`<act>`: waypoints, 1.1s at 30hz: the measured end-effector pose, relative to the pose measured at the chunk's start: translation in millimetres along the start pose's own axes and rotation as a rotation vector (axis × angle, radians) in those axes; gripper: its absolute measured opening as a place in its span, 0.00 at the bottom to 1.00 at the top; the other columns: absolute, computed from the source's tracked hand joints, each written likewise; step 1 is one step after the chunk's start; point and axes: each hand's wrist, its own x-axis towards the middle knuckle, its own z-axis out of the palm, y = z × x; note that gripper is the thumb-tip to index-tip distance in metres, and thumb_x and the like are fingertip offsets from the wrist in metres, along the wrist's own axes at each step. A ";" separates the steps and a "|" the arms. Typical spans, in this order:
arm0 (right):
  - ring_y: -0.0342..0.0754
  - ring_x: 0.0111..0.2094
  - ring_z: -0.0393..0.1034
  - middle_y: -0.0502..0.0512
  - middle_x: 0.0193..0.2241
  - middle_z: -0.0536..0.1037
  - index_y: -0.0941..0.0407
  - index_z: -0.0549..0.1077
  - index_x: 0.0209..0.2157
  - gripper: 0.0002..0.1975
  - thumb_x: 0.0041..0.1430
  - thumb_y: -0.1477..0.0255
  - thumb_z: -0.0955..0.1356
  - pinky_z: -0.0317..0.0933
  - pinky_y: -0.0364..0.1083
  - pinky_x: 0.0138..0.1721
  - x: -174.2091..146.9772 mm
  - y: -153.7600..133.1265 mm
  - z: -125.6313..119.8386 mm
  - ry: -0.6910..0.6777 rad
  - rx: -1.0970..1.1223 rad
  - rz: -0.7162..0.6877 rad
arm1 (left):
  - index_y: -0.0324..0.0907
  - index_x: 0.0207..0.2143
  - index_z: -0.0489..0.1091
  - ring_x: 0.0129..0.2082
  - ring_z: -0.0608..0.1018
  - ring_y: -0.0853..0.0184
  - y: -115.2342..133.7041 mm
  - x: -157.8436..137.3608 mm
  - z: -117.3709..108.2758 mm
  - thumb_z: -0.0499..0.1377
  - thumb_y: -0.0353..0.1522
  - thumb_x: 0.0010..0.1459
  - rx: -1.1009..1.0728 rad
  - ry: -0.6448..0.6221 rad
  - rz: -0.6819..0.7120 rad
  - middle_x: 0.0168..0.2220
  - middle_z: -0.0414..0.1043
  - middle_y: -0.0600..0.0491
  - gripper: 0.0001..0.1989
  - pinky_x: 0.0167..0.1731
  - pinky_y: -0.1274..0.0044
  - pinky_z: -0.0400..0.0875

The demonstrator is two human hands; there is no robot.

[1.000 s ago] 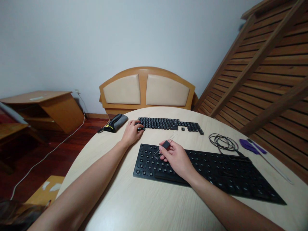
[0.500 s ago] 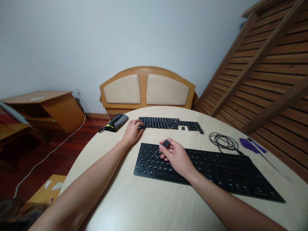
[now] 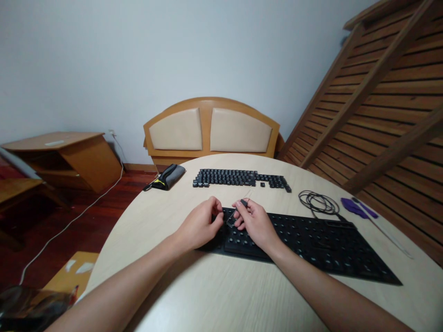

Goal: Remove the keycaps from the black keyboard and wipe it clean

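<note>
It's matt black plastic across the keyboard base point(image 3: 318, 249), smooth dark plastic on the keycaps point(image 3: 228, 177)! The wire tool point(image 3: 244, 202) pairs metal-looking wire with a plastic-looking grip. Under them, the tabletop point(image 3: 200, 299) runs smooth in pale wood grain, softly sheened; purple cloth point(image 3: 349, 207) sits crumpled, and there's the floor point(image 3: 90, 207), glossy dark-red wood!

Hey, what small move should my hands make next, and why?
Perhaps shift your right hand and its dark-handled wire tool slightly rightward: it sits close beside your left hand, near the left end of the keyboard base, so this would likely give the left hand more working room.
</note>
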 end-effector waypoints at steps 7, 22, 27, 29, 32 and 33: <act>0.42 0.23 0.71 0.50 0.26 0.73 0.58 0.71 0.38 0.23 0.58 0.51 0.67 0.69 0.41 0.21 -0.3 -21.7 -15.3 0.081 -0.005 -0.050 | 0.44 0.43 0.67 0.42 0.74 0.59 11.8 -16.9 -1.0 0.59 0.35 0.62 0.004 -0.199 0.243 0.42 0.74 0.49 0.09 0.43 0.68 0.69; 0.44 0.21 0.65 0.46 0.20 0.66 0.55 0.69 0.38 0.14 0.67 0.59 0.62 0.58 0.43 0.23 -57.5 -23.5 -81.4 -0.042 -0.538 -0.144 | 0.43 0.44 0.73 0.50 0.72 0.58 17.4 -23.6 17.9 0.59 0.36 0.65 0.081 -0.251 0.413 0.49 0.72 0.48 0.09 0.51 0.64 0.69; 0.44 0.22 0.66 0.46 0.21 0.68 0.54 0.69 0.39 0.12 0.67 0.60 0.63 0.57 0.42 0.23 -52.1 -25.8 -97.7 -0.192 -0.535 -0.080 | 0.43 0.44 0.72 0.49 0.73 0.59 18.5 -23.6 18.6 0.58 0.35 0.66 0.058 -0.266 0.401 0.48 0.73 0.49 0.07 0.50 0.65 0.70; 0.45 0.23 0.66 0.47 0.21 0.68 0.54 0.69 0.40 0.13 0.67 0.59 0.63 0.58 0.42 0.24 -51.4 -26.4 -101.9 -0.222 -0.514 -0.059 | 0.43 0.44 0.72 0.48 0.73 0.59 19.2 -24.5 19.1 0.58 0.35 0.66 0.055 -0.271 0.392 0.47 0.74 0.48 0.07 0.49 0.65 0.71; 0.45 0.23 0.67 0.47 0.21 0.69 0.54 0.69 0.41 0.13 0.67 0.59 0.63 0.58 0.42 0.24 -51.1 -27.0 -104.4 -0.251 -0.527 -0.046 | 0.42 0.44 0.71 0.48 0.73 0.59 19.9 -26.2 19.9 0.58 0.34 0.67 0.058 -0.274 0.372 0.45 0.74 0.48 0.07 0.49 0.64 0.71; 0.45 0.23 0.67 0.47 0.21 0.69 0.54 0.69 0.41 0.13 0.67 0.59 0.63 0.58 0.42 0.24 -51.1 -27.1 -104.6 -0.254 -0.539 -0.044 | 0.42 0.44 0.71 0.48 0.73 0.59 20.2 -26.6 20.0 0.58 0.34 0.67 0.058 -0.275 0.368 0.45 0.74 0.48 0.07 0.49 0.64 0.71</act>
